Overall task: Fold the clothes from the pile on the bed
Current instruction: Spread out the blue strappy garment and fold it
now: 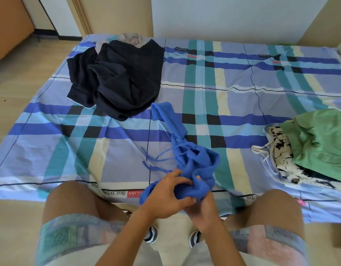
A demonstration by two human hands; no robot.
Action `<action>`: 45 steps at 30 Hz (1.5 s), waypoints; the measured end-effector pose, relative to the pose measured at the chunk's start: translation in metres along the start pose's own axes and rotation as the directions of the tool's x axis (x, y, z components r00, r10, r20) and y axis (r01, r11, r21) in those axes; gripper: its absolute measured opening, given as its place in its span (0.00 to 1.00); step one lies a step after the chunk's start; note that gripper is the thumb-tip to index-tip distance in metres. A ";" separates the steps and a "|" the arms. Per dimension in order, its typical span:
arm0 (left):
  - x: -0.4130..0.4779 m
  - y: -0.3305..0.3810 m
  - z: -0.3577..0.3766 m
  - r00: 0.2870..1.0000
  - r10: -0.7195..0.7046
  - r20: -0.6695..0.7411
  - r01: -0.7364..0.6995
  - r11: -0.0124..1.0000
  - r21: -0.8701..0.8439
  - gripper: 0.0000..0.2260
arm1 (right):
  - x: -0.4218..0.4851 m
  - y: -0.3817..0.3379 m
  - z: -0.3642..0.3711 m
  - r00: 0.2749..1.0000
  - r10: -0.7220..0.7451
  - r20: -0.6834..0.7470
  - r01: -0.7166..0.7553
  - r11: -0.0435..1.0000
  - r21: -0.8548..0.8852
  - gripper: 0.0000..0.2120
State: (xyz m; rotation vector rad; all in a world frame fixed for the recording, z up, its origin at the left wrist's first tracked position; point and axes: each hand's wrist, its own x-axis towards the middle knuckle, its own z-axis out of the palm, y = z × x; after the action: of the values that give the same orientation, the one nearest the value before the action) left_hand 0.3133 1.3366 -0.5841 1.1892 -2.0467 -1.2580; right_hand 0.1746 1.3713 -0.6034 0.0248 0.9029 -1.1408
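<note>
A crumpled blue knit garment (pixel 187 150) with thin strings lies at the near edge of the bed (pixel 233 112), one end stretching away from me. My left hand (pixel 165 196) and my right hand (pixel 204 210) meet at its near end, and both grip bunched blue fabric. A pile of dark navy clothes (pixel 116 79) sits at the back left of the bed, with a pale beige piece (pixel 130 38) behind it.
Folded clothes lie at the bed's right edge: a green garment (pixel 323 139) on top of a white one with black print (pixel 281 150). My knees press against the bed's near edge. Wooden floor runs along the left, a wall behind.
</note>
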 end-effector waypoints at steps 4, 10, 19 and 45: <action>-0.012 -0.005 0.009 0.967 -0.164 -0.196 0.119 0.967 -0.225 0.17 | 0.002 0.006 -0.016 0.997 0.003 -0.077 -0.004 1.000 -0.012 0.21; -0.016 -0.019 0.008 0.908 -0.359 -0.218 0.300 0.917 -0.262 0.34 | 0.001 0.003 -0.019 0.998 0.012 0.064 -0.008 0.998 -0.061 0.14; -0.008 -0.011 -0.026 0.859 -0.263 -0.440 0.237 0.965 -0.116 0.05 | 0.011 0.002 -0.026 0.968 -0.180 -0.173 0.152 0.975 -0.164 0.14; 0.001 0.047 -0.075 0.948 -0.238 -0.212 0.078 0.819 -0.568 0.33 | -0.001 -0.020 -0.015 0.976 -0.193 -0.096 0.204 0.971 0.123 0.21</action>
State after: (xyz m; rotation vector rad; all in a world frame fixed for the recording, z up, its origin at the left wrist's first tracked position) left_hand 0.3475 1.3093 -0.5070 1.1783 -1.2669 -1.5286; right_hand 0.1497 1.3699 -0.6045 0.0927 0.9167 -1.3946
